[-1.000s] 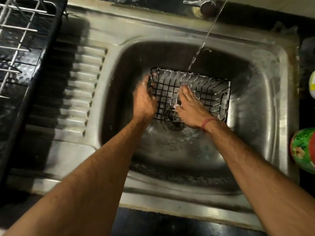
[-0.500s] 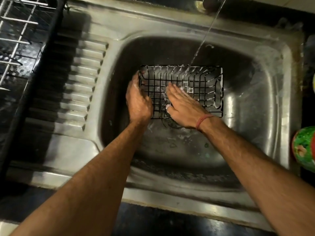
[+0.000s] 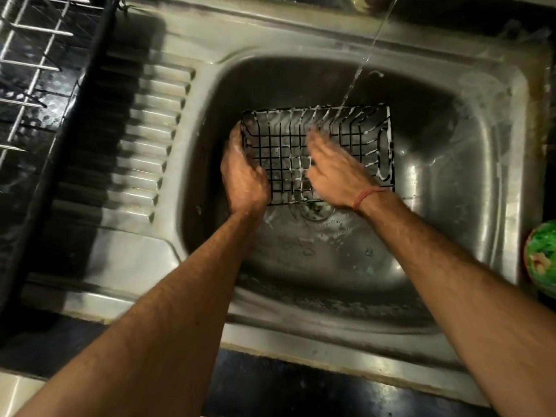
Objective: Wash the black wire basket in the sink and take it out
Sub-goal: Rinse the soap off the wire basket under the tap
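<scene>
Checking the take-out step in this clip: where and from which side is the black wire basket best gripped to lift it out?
Probably by its two short end rims. The black wire basket lies open side up in the sink; the left hand already holds the left end. The right hand could take the looped, soapy right-end wire from above.

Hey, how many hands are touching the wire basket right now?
2. The left hand grips the left end of the black wire basket; the right hand lies flat on its grid. Both are in the sink.
</scene>
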